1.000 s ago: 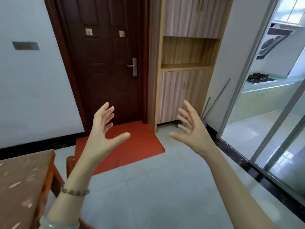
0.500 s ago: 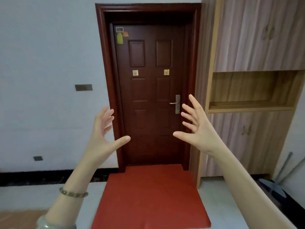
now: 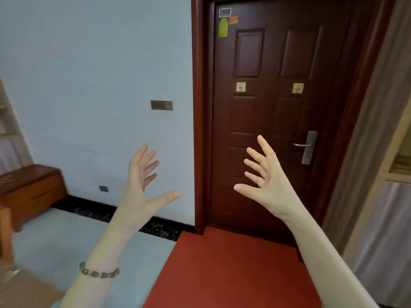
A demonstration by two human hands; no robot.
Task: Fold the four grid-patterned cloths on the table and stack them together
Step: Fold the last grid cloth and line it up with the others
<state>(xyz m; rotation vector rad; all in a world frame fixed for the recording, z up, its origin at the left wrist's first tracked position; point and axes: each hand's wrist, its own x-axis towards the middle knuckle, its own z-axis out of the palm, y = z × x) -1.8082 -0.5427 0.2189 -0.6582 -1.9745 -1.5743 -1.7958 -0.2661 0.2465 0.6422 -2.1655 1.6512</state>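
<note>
No grid-patterned cloth is in view. My left hand (image 3: 142, 190) is raised in the air with its fingers spread, palm facing right, and holds nothing. My right hand (image 3: 266, 183) is raised opposite it with spread fingers, palm facing left, also holding nothing. Both hands hover in front of a wall and a door, about a hand's width apart. Only a brown corner of the table (image 3: 20, 290) shows at the bottom left.
A dark wooden door (image 3: 278, 107) with a metal handle (image 3: 308, 145) stands straight ahead, a red mat (image 3: 233, 270) before it. A wooden bench (image 3: 31, 187) sits at the left against the pale wall. A cabinet (image 3: 391, 152) fills the right edge.
The view has swung left: the door slid from left of centre to the right, the kitchen left the frame, and the bench appeared. Both hands stayed raised and spread.
</note>
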